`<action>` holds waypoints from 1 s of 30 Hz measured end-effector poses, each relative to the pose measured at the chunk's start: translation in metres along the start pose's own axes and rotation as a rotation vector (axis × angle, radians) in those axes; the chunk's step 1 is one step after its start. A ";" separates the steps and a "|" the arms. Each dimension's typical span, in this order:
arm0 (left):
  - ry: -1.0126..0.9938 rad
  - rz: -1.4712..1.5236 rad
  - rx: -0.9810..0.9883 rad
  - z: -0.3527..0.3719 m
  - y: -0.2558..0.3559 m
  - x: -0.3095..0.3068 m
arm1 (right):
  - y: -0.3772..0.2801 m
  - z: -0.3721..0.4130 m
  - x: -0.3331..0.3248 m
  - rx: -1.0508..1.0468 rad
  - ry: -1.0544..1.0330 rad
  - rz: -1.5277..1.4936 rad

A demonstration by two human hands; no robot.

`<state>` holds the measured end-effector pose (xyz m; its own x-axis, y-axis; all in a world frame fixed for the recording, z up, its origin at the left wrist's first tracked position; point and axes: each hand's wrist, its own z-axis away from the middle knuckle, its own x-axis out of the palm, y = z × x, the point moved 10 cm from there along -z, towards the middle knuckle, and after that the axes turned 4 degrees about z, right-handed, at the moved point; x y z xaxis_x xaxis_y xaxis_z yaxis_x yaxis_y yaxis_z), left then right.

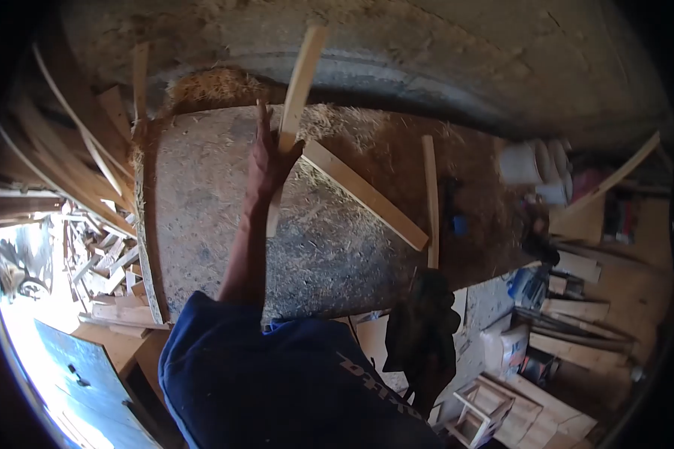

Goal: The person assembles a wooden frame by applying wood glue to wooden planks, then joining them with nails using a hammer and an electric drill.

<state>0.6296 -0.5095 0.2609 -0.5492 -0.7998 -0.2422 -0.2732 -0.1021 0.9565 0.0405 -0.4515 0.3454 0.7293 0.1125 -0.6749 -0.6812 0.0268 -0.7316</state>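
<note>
Wood strip (305,71) sits at the left hand (271,161), running far-near across the worktable (210,172). It passes under the hand, between thumb and fingers. Far end sticks out past the table's far edge, well beyond the fingertips; near end is by the forearm's right side, over the tabletop. Can't tell if it's flat or tilted.

Left hand: spread, fingers pointing far along the strip's left side, thumb out to the right across it. Pressure can't be read.

Right hand: can't make it out. Dark shape (427,322) at the table's near edge, right of the blue shirt (262,374); too dark to tell if it's hand or tool.

Second strip (367,194) lies diagonally: far-left end just beside the left thumb, near-right end just beside a third strip (430,187), which runs far-near.

Right of that: dark item with a blue part (458,224), then white buckets (523,163) at the table's right end.

Shavings (329,120) scattered on the tabletop, heap of shavings (213,84) beyond the far-left edge. Scrap wood (108,262) piled left; small wooden frame (478,408) near right.
</note>
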 end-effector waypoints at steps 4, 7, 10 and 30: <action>-0.593 -0.124 0.142 0.032 -0.001 0.081 | 0.008 0.019 -0.006 0.047 0.039 0.020; -0.769 -0.253 0.575 0.062 0.032 0.138 | -0.015 0.027 -0.009 0.023 0.126 -0.006; -0.856 -0.441 0.833 0.091 0.024 0.191 | 0.006 0.054 -0.025 0.170 0.159 0.031; -0.442 -0.716 0.204 0.162 -0.052 0.039 | 0.045 0.056 -0.007 0.229 0.220 0.048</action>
<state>0.4945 -0.4398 0.1760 -0.4363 -0.2760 -0.8564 -0.7836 -0.3512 0.5124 0.0016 -0.3952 0.3229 0.6750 -0.0978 -0.7313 -0.6940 0.2521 -0.6743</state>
